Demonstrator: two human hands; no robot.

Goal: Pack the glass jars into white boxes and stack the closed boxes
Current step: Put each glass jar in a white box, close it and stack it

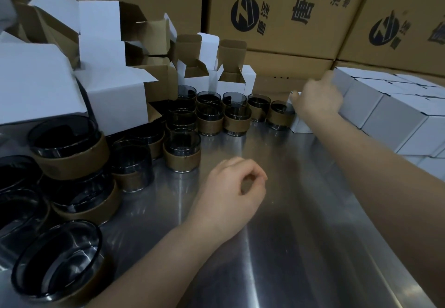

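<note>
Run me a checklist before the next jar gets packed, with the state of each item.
1. Left hand free to pick up a jar: ok, fingers loosely curled over the table, holding nothing.
2. Right hand free: cannot tell, it is reaching to the closed boxes and its fingers are blurred.
3. Jar close by and upright: ok, the nearest jar stands just ahead of the left hand.
4. Open box ready: ok, flaps up, behind the jars.
5. Bare table to work on: ok.
</note>
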